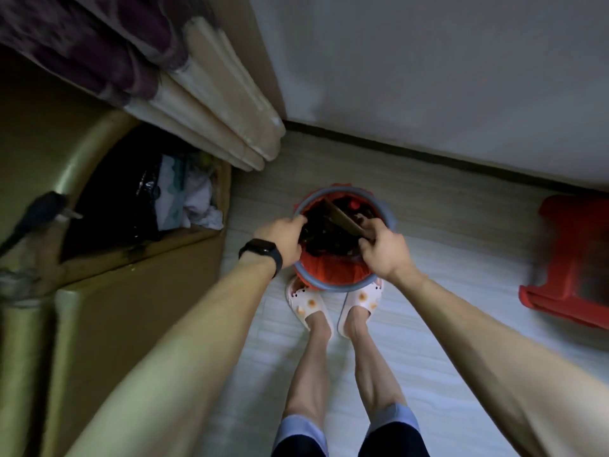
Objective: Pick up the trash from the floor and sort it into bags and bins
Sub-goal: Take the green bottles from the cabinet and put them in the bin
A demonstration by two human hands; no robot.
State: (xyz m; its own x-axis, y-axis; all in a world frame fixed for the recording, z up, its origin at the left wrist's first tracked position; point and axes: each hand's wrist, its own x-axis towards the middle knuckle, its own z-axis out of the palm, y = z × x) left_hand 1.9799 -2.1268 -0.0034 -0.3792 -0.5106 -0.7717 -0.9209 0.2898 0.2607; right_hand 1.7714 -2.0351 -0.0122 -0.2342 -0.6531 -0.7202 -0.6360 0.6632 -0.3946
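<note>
Pale striped floor [428, 225] under a white wall, with the grey-rimmed bin [342, 286] at frame centre, lined with a red bag [329, 270] and heaped with dark trash. Left hand [283, 235] curled over the left rim into that heap (pinching or only pressing: cannot tell), right hand [384, 250] clamped on the lower end of a flat brown piece [341, 216] slanting up-left into the bin. Probably best to pin the heap down with the left, slide the brown piece in edge-first along the wall, and spare the thin red bag from its corner.
</note>
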